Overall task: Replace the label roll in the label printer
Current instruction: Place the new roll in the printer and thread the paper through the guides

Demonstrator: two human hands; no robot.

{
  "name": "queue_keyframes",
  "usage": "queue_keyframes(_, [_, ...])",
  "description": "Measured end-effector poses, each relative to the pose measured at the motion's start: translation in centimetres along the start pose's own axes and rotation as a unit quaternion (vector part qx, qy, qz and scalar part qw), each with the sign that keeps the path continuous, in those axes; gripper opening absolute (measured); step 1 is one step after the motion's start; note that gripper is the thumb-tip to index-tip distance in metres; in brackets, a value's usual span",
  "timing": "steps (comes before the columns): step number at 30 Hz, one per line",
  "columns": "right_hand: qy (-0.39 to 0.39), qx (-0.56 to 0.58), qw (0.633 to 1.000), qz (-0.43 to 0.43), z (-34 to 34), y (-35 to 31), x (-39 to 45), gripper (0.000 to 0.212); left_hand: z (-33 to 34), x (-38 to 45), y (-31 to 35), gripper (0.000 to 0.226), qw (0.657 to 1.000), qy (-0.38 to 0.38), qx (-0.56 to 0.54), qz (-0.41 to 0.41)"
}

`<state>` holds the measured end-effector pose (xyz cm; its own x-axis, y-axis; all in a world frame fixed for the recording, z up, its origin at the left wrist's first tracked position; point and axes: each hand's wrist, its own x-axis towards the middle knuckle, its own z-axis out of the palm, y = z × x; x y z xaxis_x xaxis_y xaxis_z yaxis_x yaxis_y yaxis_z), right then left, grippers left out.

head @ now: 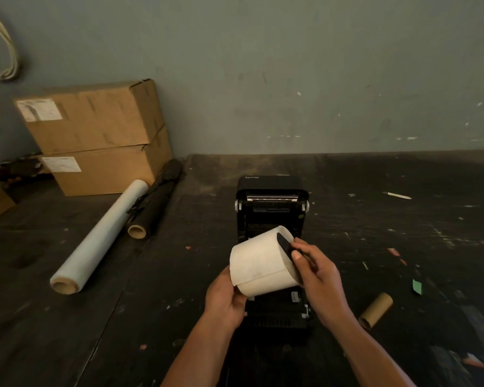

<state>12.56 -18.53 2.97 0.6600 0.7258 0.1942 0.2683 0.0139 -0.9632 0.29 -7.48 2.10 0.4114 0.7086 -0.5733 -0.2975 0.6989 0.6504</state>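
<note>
From the head camera, the person is standing over a dark, scuffed surface (375, 177) with the label printer (271, 202) set straight in front of them, its lid thrown back toward the wall so the paper bay is lying open. That placing makes sense: the open bay is facing up at the hands, ready to take a roll from above.

The fresh label roll (259, 263) is being held in the air just over the bay, lying on its side, not yet seated. The left hand (225, 298) is cupping it from below and at the near end, fingers closed around the paper so the weight is resting in the palm. The right hand (320, 277) is working at the far end, its grip narrowed to thumb and fingertips pinching a black spindle piece (284, 244) against the roll's end face, apparently fitting it into the core so the roll can hang between the printer's holders. How far it has gone in, I cannot tell.

A bare cardboard core (375, 310) is lying on the surface to the right, likely the spent roll, out of the way. Off to the left, a roll of clear wrap (98, 238), a dark roll (154, 202) and stacked cardboard boxes (95, 135) are sitting well apart from the work.
</note>
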Motion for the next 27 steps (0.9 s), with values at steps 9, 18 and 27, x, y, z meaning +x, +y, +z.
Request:
queue_keyframes(9, [0.052,0.090,0.994,0.025,-0.2,0.0,2.0,0.022,1.8,0.7,1.9,0.045,0.994,-0.081,0.017,0.074])
queue_keyframes(18, [0.095,0.191,0.975,0.064,-1.2,0.3,4.1,0.018,3.1,1.4,3.5,0.050,0.925,-0.246,0.219,0.192])
queue_keyframes(27, [0.085,0.086,0.983,0.138,-1.4,2.2,5.9,0.018,2.5,4.6,3.2,0.056,0.926,-0.204,0.263,0.179])
